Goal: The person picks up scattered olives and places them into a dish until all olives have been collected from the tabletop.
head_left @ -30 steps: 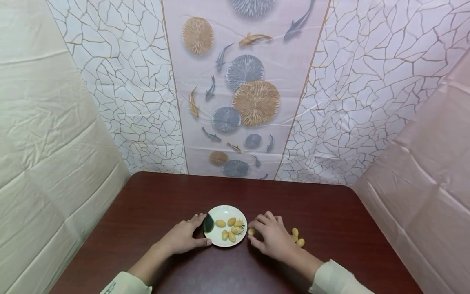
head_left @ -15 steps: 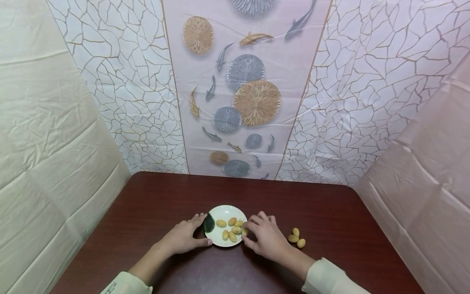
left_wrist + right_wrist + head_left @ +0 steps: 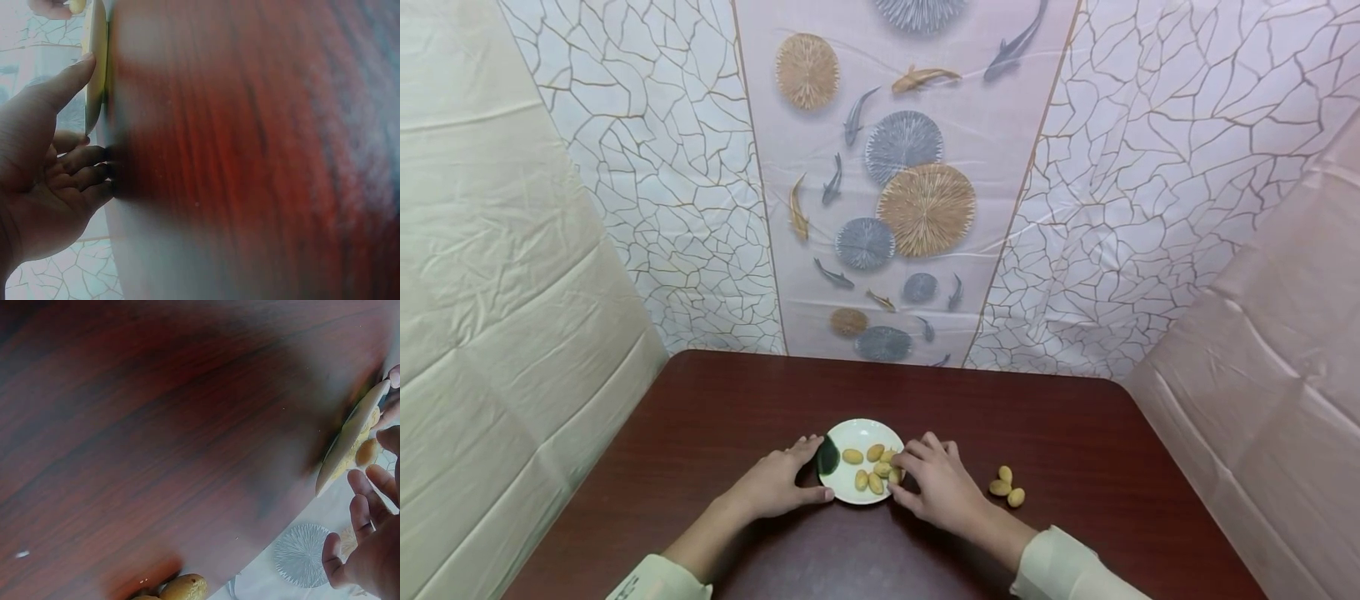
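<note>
A white plate (image 3: pixel 859 493) with a dark green patch at its left rim holds several small yellow oval fruits (image 3: pixel 852 456). My left hand (image 3: pixel 775 482) rests at the plate's left edge, thumb and fingers spread and touching the rim. In the left wrist view the thumb (image 3: pixel 72 81) lies against the rim and the other fingers sit below the plate's edge. Over the plate's right side, my right hand (image 3: pixel 942 485) pinches one yellow fruit (image 3: pixel 367 452) between thumb and fingertips. That fruit is partly covered by the fingers in the head view.
Three more yellow fruits (image 3: pixel 1000 487) lie on the dark red wooden table (image 3: pixel 760 392), to the right of my right hand. A patterned cloth (image 3: pixel 880 250) hangs behind the table, and plain cloth (image 3: pixel 497 333) hangs at both sides.
My right hand has moved left with the pinched fruit, from the table beside the plate to over its right side. The left hand and the plate stay in place.
</note>
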A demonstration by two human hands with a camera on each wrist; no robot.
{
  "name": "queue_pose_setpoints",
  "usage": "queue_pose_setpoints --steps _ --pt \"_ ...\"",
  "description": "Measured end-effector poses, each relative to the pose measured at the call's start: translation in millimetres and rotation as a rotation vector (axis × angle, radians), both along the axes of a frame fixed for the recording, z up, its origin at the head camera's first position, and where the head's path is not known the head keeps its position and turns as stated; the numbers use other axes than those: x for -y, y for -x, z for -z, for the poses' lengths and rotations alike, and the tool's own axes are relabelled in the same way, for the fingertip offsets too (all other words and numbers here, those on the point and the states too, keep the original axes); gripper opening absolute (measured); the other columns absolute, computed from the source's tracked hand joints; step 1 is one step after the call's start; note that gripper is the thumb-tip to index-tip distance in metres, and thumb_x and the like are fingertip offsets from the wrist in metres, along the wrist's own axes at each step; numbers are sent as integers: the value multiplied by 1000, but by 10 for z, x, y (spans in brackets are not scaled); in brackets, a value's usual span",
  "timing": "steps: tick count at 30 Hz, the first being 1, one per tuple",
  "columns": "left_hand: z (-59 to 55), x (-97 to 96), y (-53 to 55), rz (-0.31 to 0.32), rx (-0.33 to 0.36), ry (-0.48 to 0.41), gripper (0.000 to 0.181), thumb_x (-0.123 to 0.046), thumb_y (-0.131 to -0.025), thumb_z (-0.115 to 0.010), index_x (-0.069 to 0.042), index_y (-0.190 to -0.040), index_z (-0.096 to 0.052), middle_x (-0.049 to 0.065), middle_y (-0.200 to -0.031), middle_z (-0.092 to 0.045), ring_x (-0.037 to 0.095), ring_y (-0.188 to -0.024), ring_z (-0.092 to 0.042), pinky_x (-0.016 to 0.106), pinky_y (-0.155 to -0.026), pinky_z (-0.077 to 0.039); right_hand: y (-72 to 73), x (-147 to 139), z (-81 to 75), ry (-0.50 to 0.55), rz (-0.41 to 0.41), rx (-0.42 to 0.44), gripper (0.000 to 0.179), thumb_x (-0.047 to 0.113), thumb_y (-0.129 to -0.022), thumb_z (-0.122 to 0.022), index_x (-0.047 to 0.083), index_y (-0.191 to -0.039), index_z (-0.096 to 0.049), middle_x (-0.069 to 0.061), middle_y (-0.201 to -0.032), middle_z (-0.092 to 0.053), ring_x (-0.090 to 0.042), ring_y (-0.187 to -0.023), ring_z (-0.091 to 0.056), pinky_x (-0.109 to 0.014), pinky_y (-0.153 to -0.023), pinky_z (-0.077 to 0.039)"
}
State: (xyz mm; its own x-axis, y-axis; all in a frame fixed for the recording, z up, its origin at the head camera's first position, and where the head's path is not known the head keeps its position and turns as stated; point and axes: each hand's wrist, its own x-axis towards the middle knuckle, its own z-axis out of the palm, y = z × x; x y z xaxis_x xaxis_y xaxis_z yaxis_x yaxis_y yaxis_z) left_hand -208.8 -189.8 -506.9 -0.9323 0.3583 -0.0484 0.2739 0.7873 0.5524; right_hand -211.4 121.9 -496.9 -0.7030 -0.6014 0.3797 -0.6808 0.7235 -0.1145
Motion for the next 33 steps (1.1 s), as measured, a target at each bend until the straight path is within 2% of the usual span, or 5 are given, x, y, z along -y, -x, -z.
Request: queue_pose_setpoints --steps 6,14,25,33 --pt "16 -6 -12 -6 6 2 100 -57 -93 -84 -2 -167 -46 29 -171 -45 50 -159 -45 71 -124 -42 5 -30 11 -2 23 9 33 41 -92 -90 18 -114 -82 4 -113 -74 -15 -99 -54 -44 -84 -44" --pt "19 -6 -7 -1 2 1 100 -57 -93 -84 -2 -168 -45 30 -171 -45 50 -159 -45 71 -124 -41 -4 -108 -23 6 32 -16 35 39 -89 -92 18 -115 -82 4 -111 -74 -15 -100 -56 -43 -83 -44" --pt "32 -1 -3 -7 12 6 100 -59 -93 -84 -4 -168 -45 28 -171 -45 50 -159 -45 70 -125 -41 -40 -218 -34 0 56 49 34 38 -91 -89 18 -117 -81 5 -114 -72 -17 -103 -56 -47 -85 -46" --pt "61 10 39 2 1 6 100 -59 -93 -83 -4 -168 -45 29 -171 -45 50 -159 -46 70 -124 -43 -44 -346 -37 22 56 -9 35 36 -88 -91 18 -117 -81 6 -112 -72 -16 -101 -57 -43 -81 -45"
